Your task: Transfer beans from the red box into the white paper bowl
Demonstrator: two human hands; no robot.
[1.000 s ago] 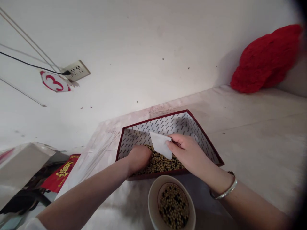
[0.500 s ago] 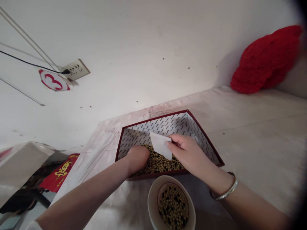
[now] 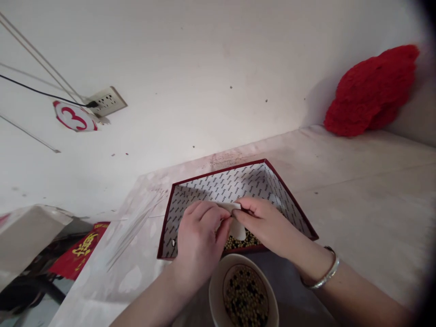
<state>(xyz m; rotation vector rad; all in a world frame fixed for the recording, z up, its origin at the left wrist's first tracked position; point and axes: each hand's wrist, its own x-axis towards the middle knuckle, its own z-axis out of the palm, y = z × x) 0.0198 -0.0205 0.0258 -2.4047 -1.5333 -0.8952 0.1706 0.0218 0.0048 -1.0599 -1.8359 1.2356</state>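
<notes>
Near the far edge of the tabletop (image 3: 368,204), which is covered by a pale cloth, stands an open box (image 3: 238,181) with a dark red rim and a white lining with small dark print. Small yellowish and black beads (image 3: 254,241) lie in it, along its near side. Above these beads the right hand (image 3: 265,220) pinches a thin white piece (image 3: 238,229) firmly between thumb and fingers, and the piece hangs partly below them. The left hand (image 3: 200,231) meets it there, its thumb and fingertips brought close together at the piece; I cannot tell whether they grip it or hold something small. Just in front of the box, toward the near edge of the tabletop, is a whitish bowl (image 3: 215,290), with more beads of the same two colours at its bottom. A silvery bracelet (image 3: 327,274) is around the right wrist. Several thin strips (image 3: 139,227) lie near the left edge of the tabletop, and a fluffy red object (image 3: 373,91) rests against the wall at the far edge, to the right.
</notes>
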